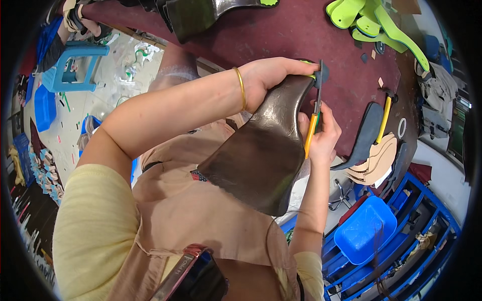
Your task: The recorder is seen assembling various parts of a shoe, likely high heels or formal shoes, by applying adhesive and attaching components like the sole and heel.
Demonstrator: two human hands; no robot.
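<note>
My left hand (266, 75) is wrapped over the top of a dark brown, glossy leather boot upper (261, 150). The upper's wide shaft lies toward my lap, over my apron. A bit of lime green shows by my left fingertips, at its far end. In my right hand (325, 133) is a cutting tool (312, 128) with an orange and green handle, its long thin blade pointing away from me. That blade runs beside the boot upper's far end, near my left fingertips. Whether it touches the leather, I cannot tell.
A dark red work table (251, 37) spreads ahead, with more dark leather uppers (196, 17) and lime green shoe lasts (369, 22) on it. A yellow-handled hammer (385, 118), a dark sole (369, 130) and tan insoles (376, 160) lie right. Blue bin (366, 231) lower right; blue stool (75, 67) left.
</note>
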